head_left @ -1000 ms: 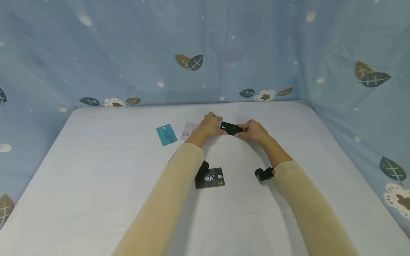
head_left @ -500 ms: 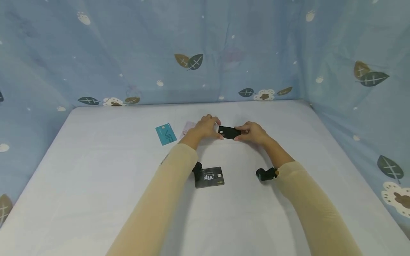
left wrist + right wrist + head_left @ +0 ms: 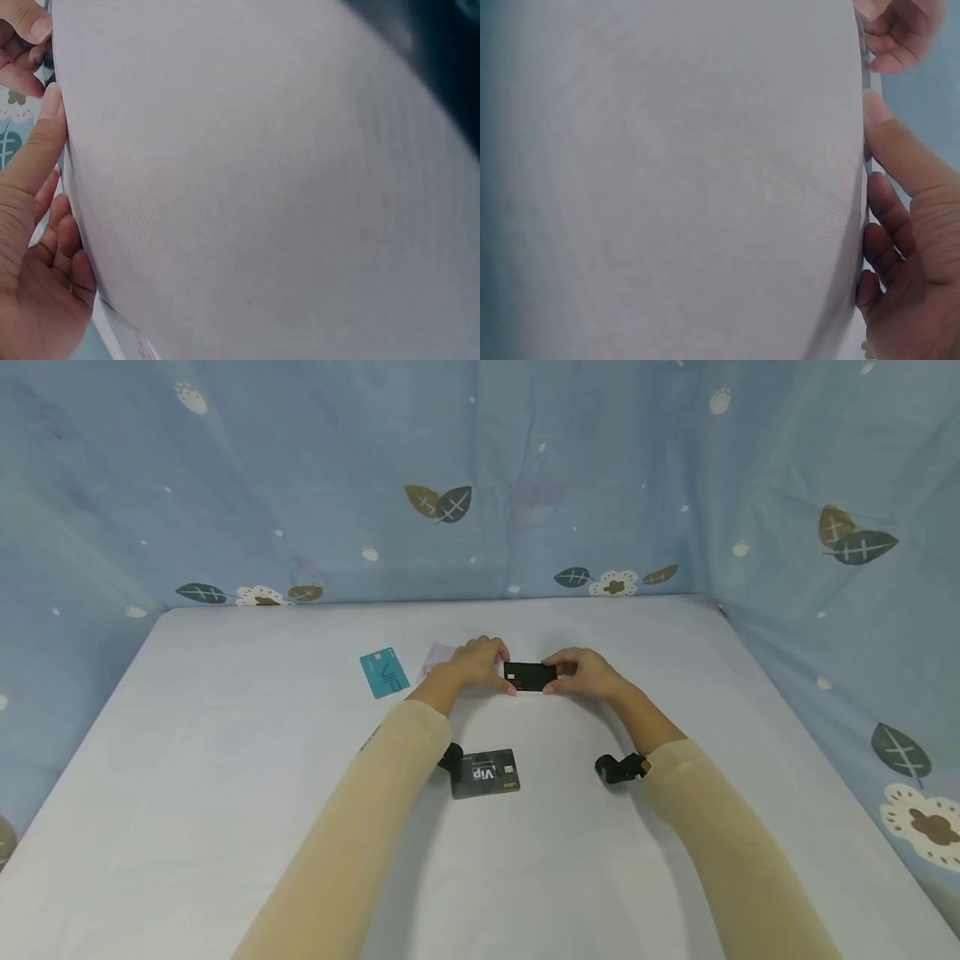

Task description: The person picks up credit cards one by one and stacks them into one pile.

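Note:
A small black card (image 3: pixel 529 677) lies level on the white surface, or just over it, between both hands. At its left end the left hand (image 3: pixel 472 664) holds it, thumb at the near edge and index finger at the far edge. The right hand (image 3: pixel 591 673) pinches the opposite end between thumb and fingers. In the left wrist view the left hand (image 3: pixel 34 225) shows at the left border, and in the right wrist view the right hand (image 3: pixel 919 225) sits at the right border; the card is barely visible in both.
A teal VIP card (image 3: pixel 385 673) lies left of the hands. Beside it a pale pink card (image 3: pixel 436 656) is partly covered by the left hand. Nearer the person, a dark grey Vip card (image 3: pixel 486 773) lies between the forearms. Blue patterned cloth (image 3: pixel 480 485) hangs behind the white table (image 3: pixel 225 760).
Both hands have moved slightly left and toward the person with the black card. The card has turned from slanted to nearly straight. The other cards stay in place.

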`<state>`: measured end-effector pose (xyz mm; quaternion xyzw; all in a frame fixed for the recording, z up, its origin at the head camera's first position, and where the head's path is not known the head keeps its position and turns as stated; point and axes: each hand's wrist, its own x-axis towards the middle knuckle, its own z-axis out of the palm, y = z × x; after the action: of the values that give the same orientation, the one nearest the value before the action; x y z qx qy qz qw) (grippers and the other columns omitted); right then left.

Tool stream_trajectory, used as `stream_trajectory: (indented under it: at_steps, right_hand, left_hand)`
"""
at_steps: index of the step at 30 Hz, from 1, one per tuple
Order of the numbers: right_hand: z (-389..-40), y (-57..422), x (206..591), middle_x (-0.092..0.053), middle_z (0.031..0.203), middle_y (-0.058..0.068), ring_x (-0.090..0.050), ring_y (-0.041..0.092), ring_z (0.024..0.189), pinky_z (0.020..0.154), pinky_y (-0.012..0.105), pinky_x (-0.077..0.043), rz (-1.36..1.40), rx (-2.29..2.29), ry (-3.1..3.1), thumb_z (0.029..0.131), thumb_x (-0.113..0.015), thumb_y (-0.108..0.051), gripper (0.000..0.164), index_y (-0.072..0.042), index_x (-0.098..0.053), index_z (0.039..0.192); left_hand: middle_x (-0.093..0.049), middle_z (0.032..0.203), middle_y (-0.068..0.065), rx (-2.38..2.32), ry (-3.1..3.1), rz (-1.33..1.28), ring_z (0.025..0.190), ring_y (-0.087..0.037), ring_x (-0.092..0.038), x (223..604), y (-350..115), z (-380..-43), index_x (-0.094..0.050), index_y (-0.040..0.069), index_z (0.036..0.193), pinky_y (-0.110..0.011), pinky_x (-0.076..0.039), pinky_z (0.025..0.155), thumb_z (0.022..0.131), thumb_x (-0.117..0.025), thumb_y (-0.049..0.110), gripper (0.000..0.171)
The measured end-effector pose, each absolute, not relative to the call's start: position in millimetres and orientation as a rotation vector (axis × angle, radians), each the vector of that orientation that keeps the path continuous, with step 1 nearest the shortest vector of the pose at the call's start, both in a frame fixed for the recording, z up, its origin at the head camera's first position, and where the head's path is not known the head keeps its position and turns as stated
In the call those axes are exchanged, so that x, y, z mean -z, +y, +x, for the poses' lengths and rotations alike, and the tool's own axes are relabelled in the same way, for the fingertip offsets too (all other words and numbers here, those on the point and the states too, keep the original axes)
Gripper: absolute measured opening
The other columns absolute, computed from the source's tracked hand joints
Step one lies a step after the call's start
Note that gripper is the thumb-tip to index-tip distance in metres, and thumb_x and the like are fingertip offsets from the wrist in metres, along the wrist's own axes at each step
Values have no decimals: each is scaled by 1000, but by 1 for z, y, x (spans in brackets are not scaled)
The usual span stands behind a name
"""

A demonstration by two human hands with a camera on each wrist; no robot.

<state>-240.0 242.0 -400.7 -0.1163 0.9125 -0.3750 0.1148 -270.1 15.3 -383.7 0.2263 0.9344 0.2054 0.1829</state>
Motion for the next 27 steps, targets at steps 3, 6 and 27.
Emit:
stream_trajectory:
  at_steps: [3,6,27]
  right_hand:
    - [-239,242,400,-54,97,11,-44,22,86,75,31,-37,-347,1077,2661,75,-80,-16,50,0,-59,119]
    - [-240,241,398,-52,96,10,-43,21,85,74,31,-36,-367,1032,2656,76,-80,-17,50,-1,-56,117]
    - [-231,226,388,-53,101,13,-44,22,85,73,32,-38,-247,926,2656,78,-78,-21,56,3,-50,119]
  left_hand:
    - [-50,114,-6,-580,2635,638,104,-23,-45,385,16,-270,-54,14,121,-40,-36,96,73,-79,45,62]
    - [-50,115,-6,-583,2634,634,106,-23,-46,386,16,-270,-54,15,121,-39,-37,96,73,-79,44,61]
    - [-50,114,-5,-579,2617,640,105,-23,-47,384,10,-262,-51,16,122,-38,-40,92,76,-76,44,59]
